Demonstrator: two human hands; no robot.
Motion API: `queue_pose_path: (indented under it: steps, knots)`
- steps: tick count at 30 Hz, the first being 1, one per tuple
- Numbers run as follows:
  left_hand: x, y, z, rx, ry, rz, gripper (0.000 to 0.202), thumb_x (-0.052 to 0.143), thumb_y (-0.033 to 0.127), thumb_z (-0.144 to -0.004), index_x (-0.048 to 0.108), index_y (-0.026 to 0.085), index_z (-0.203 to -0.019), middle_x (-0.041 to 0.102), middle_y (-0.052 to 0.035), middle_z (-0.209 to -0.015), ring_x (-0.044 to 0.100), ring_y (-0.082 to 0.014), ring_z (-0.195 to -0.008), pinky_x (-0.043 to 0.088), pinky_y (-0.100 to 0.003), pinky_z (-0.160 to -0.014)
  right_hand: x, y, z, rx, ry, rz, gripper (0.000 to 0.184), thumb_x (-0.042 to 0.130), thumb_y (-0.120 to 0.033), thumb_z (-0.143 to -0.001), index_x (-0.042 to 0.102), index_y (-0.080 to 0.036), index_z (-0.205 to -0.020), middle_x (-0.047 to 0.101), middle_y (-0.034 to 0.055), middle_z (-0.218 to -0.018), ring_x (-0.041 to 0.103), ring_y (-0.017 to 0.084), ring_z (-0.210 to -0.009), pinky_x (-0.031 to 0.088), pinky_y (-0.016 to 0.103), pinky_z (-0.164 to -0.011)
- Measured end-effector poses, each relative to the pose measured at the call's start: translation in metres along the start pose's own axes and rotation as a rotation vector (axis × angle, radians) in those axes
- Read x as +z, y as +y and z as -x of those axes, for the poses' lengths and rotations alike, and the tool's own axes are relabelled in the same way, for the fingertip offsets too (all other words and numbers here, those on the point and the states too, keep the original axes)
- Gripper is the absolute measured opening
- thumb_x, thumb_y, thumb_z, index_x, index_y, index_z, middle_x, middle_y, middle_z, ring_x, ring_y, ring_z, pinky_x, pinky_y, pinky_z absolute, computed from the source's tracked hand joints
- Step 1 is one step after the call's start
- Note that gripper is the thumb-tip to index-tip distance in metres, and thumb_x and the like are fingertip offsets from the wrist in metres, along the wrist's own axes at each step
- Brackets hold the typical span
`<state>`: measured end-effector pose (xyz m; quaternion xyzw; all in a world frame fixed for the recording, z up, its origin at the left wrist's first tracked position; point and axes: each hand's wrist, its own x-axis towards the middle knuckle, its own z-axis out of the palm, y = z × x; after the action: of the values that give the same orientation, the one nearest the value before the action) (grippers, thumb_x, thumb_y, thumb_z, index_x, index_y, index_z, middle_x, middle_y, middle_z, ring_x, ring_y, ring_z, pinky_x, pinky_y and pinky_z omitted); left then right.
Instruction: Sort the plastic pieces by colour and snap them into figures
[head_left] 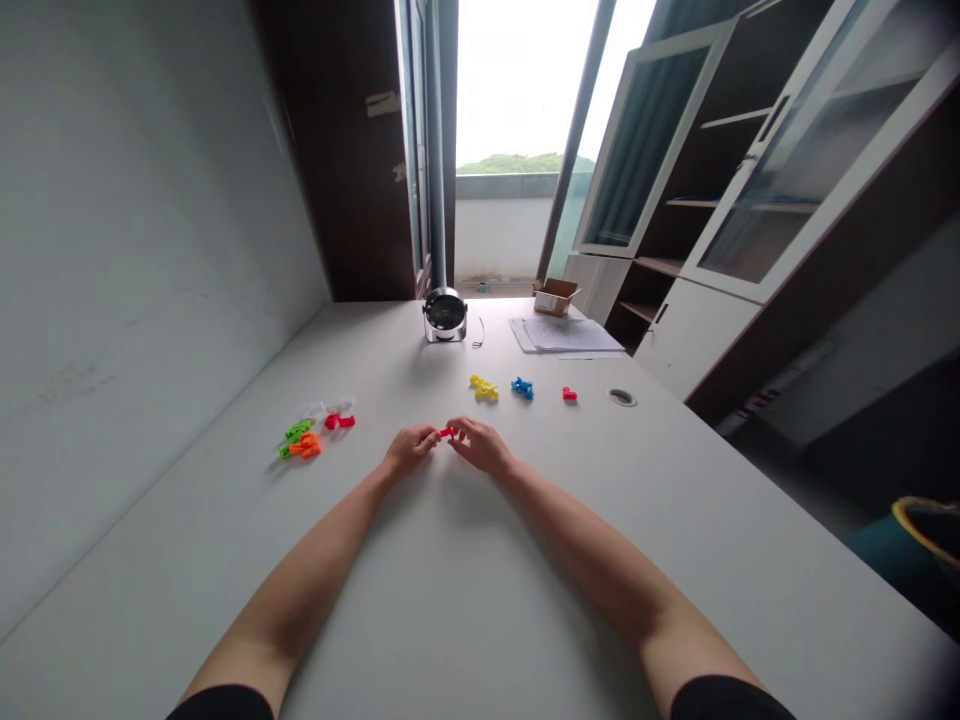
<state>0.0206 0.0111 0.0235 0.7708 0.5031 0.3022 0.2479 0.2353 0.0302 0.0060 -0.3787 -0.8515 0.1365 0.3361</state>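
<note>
Left hand (409, 450) and right hand (480, 446) come together, my fingertips pinching a small red plastic piece (447, 432) between them above the white table (480, 600). Far ahead, an open cardboard box (556, 296) sits beside papers (566, 335); I cannot tell what it holds.

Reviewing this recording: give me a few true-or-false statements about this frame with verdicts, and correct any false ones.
1. The left hand and right hand hold a small red plastic piece between them. True.
2. The blue plastic piece lies left of the yellow plastic piece. False: it lies to the right of it in the view.
3. A small cardboard box sits beside papers at the far end of the table. True.
4. The green plastic piece and orange plastic piece lie right of the hands. False: they lie to the left.
5. Both hands wear gloves. False: both are bare.
</note>
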Motion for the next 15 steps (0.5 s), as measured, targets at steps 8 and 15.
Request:
queue_pose_path:
  steps: [8, 15]
  knots:
    - [0.0005, 0.0003, 0.0014, 0.032, 0.011, 0.021, 0.027, 0.051, 0.039, -0.09, 0.068, 0.02, -0.098, 0.067, -0.0011, -0.081, 0.057, -0.0151, -0.072, 0.042, -0.024, -0.067, -0.0014, 0.0008, -0.0005, 0.001, 0.0, 0.039, 0.018, 0.067, -0.031, -0.089, 0.063, -0.023, -0.104, 0.067, 0.0019, -0.092, 0.061, 0.014, -0.076, 0.044, 0.023, -0.072]
    - [0.0007, -0.0035, 0.0014, 0.021, 0.0, 0.015, 0.028, 0.05, 0.04, -0.091, 0.069, 0.021, -0.097, 0.067, -0.0011, -0.08, 0.056, -0.0151, -0.07, 0.042, -0.024, -0.066, -0.0052, -0.0054, -0.0005, 0.014, 0.006, -0.015, 0.021, 0.064, -0.029, -0.089, 0.064, -0.023, -0.109, 0.067, 0.0028, -0.093, 0.06, 0.014, -0.076, 0.046, 0.024, -0.074]
